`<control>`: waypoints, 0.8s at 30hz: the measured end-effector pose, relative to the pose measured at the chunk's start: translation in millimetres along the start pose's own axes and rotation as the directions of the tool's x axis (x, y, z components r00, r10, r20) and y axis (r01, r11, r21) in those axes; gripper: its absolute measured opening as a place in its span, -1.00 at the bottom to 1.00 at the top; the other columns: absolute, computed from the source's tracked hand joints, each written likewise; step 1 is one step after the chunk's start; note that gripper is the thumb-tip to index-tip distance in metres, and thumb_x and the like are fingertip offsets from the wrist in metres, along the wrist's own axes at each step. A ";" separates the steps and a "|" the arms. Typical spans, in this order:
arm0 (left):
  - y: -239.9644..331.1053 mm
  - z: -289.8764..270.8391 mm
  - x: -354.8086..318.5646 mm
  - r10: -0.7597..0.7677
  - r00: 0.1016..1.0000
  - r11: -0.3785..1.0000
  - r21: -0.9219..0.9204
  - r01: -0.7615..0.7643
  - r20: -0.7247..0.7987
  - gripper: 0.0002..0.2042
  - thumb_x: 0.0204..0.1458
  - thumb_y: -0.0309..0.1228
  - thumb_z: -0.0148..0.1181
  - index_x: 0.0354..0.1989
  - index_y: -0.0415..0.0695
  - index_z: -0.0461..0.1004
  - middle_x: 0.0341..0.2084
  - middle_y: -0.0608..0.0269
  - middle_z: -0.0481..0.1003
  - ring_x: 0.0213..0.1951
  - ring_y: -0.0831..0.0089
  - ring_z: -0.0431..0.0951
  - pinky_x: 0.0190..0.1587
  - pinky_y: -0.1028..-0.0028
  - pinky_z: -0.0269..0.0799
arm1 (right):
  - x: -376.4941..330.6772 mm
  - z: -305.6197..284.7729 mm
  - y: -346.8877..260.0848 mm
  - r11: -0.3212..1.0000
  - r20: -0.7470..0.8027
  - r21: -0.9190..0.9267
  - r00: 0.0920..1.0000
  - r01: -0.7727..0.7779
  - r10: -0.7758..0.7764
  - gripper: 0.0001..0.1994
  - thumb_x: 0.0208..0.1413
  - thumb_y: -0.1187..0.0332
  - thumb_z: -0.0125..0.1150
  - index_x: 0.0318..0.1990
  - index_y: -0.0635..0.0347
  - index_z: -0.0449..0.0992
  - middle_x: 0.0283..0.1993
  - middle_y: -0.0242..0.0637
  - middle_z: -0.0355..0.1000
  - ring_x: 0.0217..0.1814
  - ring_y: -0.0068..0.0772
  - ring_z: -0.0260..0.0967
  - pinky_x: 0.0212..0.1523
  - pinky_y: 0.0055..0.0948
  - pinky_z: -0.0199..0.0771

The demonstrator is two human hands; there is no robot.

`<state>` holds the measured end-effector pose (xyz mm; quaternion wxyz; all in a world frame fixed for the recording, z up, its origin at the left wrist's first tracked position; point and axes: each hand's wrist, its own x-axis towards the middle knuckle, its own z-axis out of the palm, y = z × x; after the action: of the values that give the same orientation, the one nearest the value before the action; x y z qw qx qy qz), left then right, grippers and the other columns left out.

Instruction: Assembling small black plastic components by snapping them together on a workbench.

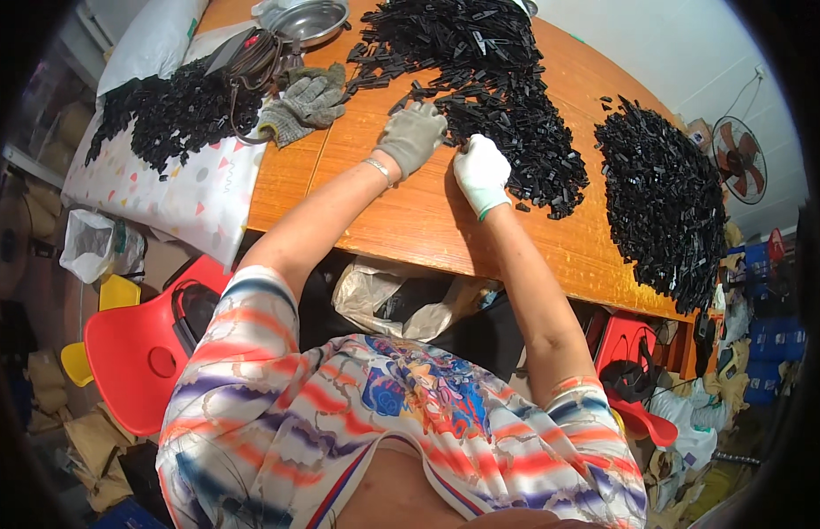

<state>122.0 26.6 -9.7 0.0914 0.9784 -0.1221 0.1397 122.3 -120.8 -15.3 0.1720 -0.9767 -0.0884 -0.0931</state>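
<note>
My left hand point(414, 137), in a grey glove, is closed at the near edge of a large spread of small black plastic pieces point(542, 145) on the wooden table. Its fingertips point away from me and whatever they grip is hidden. Close beside it on the right, my right hand point(483, 174) wears a white glove. That hand is curled into a fist, with a small dark bit showing at its fingertips, too small to name. Long, slim pieces like clips heap up farther back in the black pile point(463, 40).
Another black heap point(664, 198) covers the table's right end. At left, more pieces point(176, 115) lie on a patterned cloth point(194, 198), near spare grey gloves point(308, 99) and a metal bowl point(315, 22). An open bag point(374, 295) hangs below the edge; a red chair point(132, 357) stands left.
</note>
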 end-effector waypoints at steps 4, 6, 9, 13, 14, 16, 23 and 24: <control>-1.2 -1.2 -11.7 -0.084 0.996 0.988 -0.132 0.084 0.004 -0.86 0.08 -0.35 0.10 -0.29 -0.15 0.42 -0.33 0.09 0.45 -0.20 0.19 0.48 -0.10 0.24 0.40 | -7.0 6.9 12.9 0.995 -0.113 0.008 0.989 0.096 -0.095 -0.90 -0.04 0.39 0.07 -0.41 0.20 0.46 -0.37 0.00 0.46 -0.29 0.10 0.45 -0.26 -0.10 0.46; -0.6 -7.6 -21.9 -0.131 0.991 0.977 -0.165 0.132 0.020 -0.81 0.08 -0.32 0.17 -0.28 -0.17 0.40 -0.37 0.10 0.46 -0.31 0.18 0.50 -0.17 0.24 0.43 | -11.6 6.8 14.8 0.993 -0.089 0.052 0.991 0.101 -0.096 -0.91 -0.04 0.39 0.10 -0.40 0.21 0.45 -0.36 0.04 0.46 -0.26 0.13 0.44 -0.23 -0.10 0.44; -2.6 2.9 -43.1 -0.252 0.964 0.793 -0.589 0.156 -0.084 -0.81 0.09 -0.43 0.16 -0.18 -0.24 0.37 -0.36 0.14 0.51 -0.46 0.29 0.51 -0.37 0.40 0.44 | -23.7 -6.9 12.8 0.944 0.034 0.331 0.999 0.018 -0.031 -0.87 0.02 0.39 0.10 -0.34 0.26 0.47 -0.30 -0.03 0.50 -0.29 -0.07 0.49 -0.23 -0.24 0.46; 20.4 -4.6 -66.1 -0.311 0.897 -0.119 -0.949 0.293 0.316 -0.71 0.14 -0.50 0.11 0.03 -0.25 0.32 -0.31 0.25 0.48 -0.39 0.64 0.48 -0.41 0.66 0.40 | -46.7 -24.7 7.6 0.375 0.307 0.893 0.946 -0.248 -0.105 -0.88 -0.02 0.47 0.21 -0.31 0.27 0.47 -0.37 -0.37 0.46 -0.34 -0.60 0.36 -0.30 -0.59 0.37; 22.9 -7.0 -74.0 -0.286 0.912 -0.190 -0.950 0.247 0.294 -0.71 0.14 -0.51 0.11 0.03 -0.27 0.32 -0.30 0.25 0.48 -0.40 0.63 0.49 -0.41 0.66 0.42 | -53.8 -33.8 -0.8 0.374 0.308 0.894 0.945 -0.248 -0.110 -0.88 -0.02 0.47 0.21 -0.31 0.27 0.47 -0.37 -0.37 0.46 -0.34 -0.60 0.36 -0.30 -0.59 0.37; 26.8 -6.9 -82.1 -0.283 0.924 -0.264 -0.947 0.183 0.257 -0.70 0.14 -0.51 0.11 0.03 -0.28 0.32 -0.31 0.25 0.49 -0.39 0.61 0.50 -0.39 0.65 0.45 | -64.2 -45.0 -10.7 0.170 0.408 0.907 0.904 -0.385 -0.132 -0.88 0.00 0.49 0.19 -0.29 0.30 0.47 -0.35 -0.34 0.46 -0.32 -0.61 0.37 -0.30 -0.59 0.39; 32.1 0.6 -93.2 -0.402 0.860 -0.255 -0.941 0.225 0.314 -0.73 0.13 -0.49 0.12 -0.01 -0.29 0.33 -0.34 0.23 0.50 -0.42 0.59 0.51 -0.41 0.66 0.45 | -90.5 -32.4 -25.8 0.596 0.079 0.803 0.994 -0.021 -0.072 -0.83 0.02 0.56 0.12 -0.20 0.37 0.47 -0.23 -0.15 0.48 -0.21 -0.28 0.47 -0.15 -0.40 0.46; 33.5 -0.5 -93.4 -0.402 0.858 -0.256 -0.939 0.229 0.319 -0.73 0.13 -0.49 0.12 -0.01 -0.29 0.33 -0.34 0.23 0.50 -0.42 0.59 0.51 -0.41 0.66 0.45 | -89.7 -23.4 -23.5 0.735 -0.101 0.661 0.988 0.154 -0.116 -0.85 0.03 0.49 0.22 -0.21 0.26 0.54 -0.21 -0.17 0.50 -0.18 -0.35 0.49 -0.15 -0.43 0.48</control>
<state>26.0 14.7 -31.9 0.8313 0.5493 0.0807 0.0260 27.2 -119.9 -5.3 0.5044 -0.8389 -0.1817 -0.0936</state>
